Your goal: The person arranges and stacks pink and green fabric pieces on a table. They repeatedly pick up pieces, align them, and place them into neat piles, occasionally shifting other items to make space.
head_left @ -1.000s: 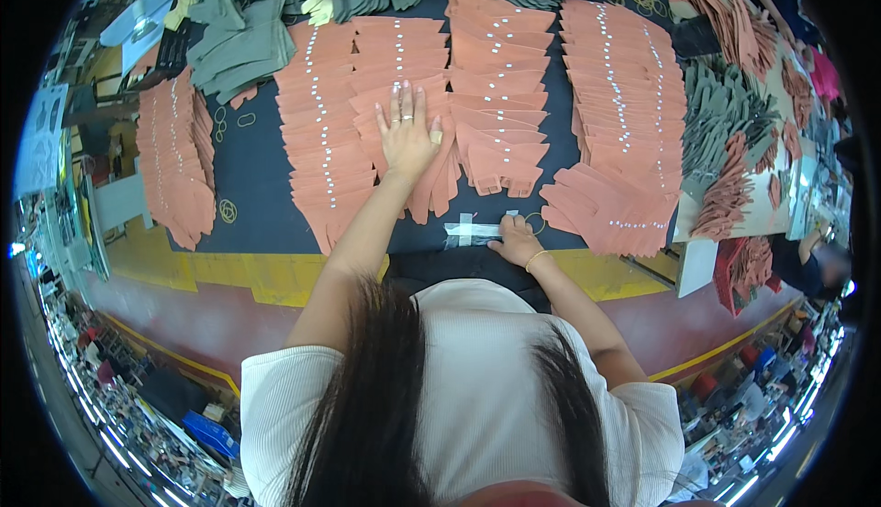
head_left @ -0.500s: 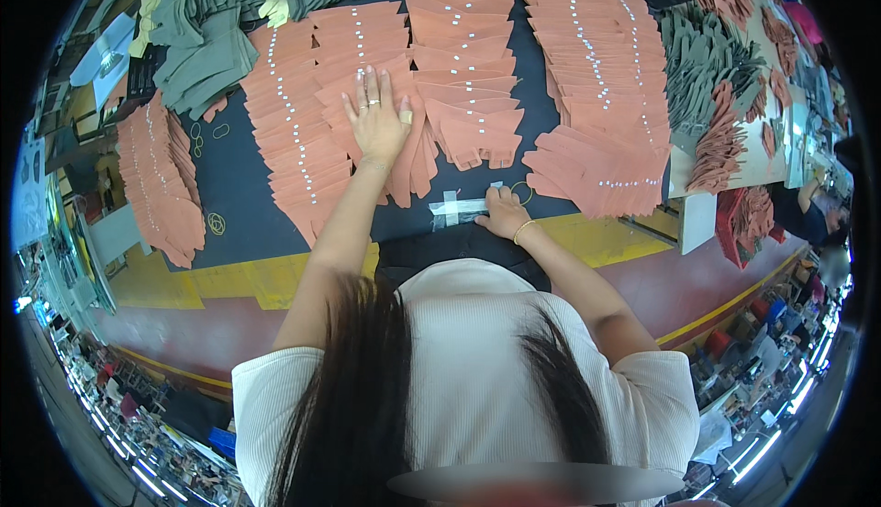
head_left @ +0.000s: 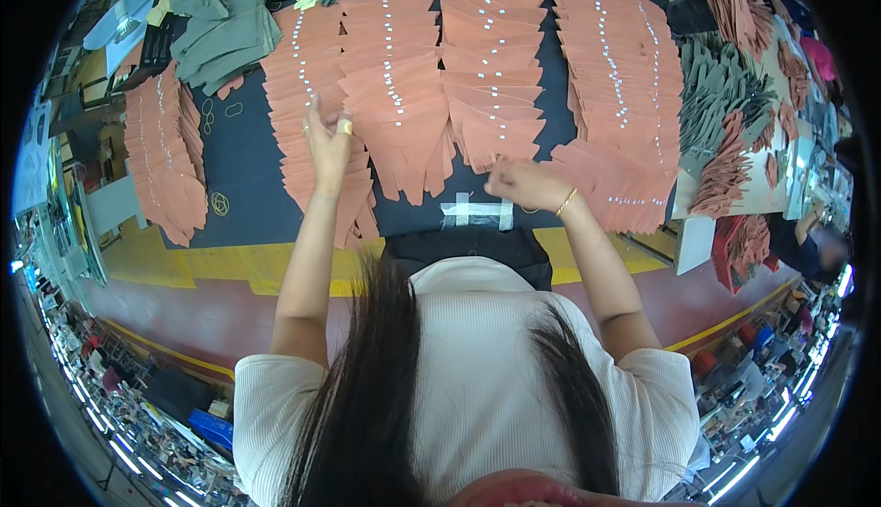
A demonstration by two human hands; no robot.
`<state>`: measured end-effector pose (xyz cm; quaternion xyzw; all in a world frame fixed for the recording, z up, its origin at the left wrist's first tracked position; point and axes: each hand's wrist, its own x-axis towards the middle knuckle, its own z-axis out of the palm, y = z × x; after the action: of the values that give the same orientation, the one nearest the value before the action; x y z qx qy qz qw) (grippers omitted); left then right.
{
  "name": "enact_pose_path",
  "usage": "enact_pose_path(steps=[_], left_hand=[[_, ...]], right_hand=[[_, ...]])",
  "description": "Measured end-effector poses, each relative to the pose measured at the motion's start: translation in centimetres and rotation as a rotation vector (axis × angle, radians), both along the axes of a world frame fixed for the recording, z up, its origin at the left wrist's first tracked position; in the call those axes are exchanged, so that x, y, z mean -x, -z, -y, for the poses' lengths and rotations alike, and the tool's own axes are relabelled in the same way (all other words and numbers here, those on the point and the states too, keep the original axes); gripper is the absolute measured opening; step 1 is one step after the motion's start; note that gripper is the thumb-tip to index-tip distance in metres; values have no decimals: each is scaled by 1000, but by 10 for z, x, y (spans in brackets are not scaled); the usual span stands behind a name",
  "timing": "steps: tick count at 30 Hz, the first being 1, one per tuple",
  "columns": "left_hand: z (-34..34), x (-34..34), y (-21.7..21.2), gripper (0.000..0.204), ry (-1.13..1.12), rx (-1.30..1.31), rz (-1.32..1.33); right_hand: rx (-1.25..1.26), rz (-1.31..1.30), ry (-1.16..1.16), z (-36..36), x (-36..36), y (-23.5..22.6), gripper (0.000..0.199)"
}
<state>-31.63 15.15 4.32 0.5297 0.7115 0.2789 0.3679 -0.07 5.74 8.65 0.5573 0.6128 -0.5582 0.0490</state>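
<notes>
My left hand [head_left: 328,144] is over a column of salmon-coloured fabric pieces [head_left: 303,66], its fingers bent and apart, with nothing seen in them. My right hand [head_left: 528,184] is curled closed at the near end of another salmon column [head_left: 491,57]. Whether anything is between its fingertips is too small to make out. Between my hands, a third column of salmon pieces [head_left: 395,112] fans out toward me. The pieces overlap, and small white labels run down each column. Clear tape with white strips [head_left: 475,211] is stuck to the dark tabletop near the right hand.
A further salmon column [head_left: 619,94] is at the right, and a smaller salmon stack [head_left: 165,163] at the far left. Grey-green fabric pieces [head_left: 225,44] are heaped at the back. Loose rubber bands [head_left: 218,203] lie on the dark table [head_left: 248,163]. A red crate [head_left: 731,273] stands beyond its right side.
My left hand has lifted off the middle salmon column and moved left. My right hand has risen from the tape toward the fabric and curled. The view has shifted slightly.
</notes>
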Motion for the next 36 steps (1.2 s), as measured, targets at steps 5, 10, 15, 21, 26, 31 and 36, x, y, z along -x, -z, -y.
enact_pose_path(steps=[5, 10, 15, 21, 26, 31, 36], left_hand=[[24, -3, 6, 72, 227, -123, -397], [30, -2, 10, 86, 183, -25, -420], [24, -10, 8, 96, 155, 162, -518], [19, -19, 17, 95, 132, 163, -525], [18, -20, 23, 85, 106, 177, -538], [16, -19, 24, 83, 112, 138, -519], [14, -17, 24, 83, 110, 193, -487]], right_hand=[[-275, -110, -38, -103, 29, -14, 24], [-464, 25, 3, -212, 58, 21, 25], [-614, 252, -46, -302, 80, 75, 31], [-456, 402, -33, -342, 86, 117, 40], [-127, 395, -154, -360, 84, 111, 64], [-339, 321, -288, -349, 81, 106, 59], [66, 26, -145, -344, 77, 77, 46]])
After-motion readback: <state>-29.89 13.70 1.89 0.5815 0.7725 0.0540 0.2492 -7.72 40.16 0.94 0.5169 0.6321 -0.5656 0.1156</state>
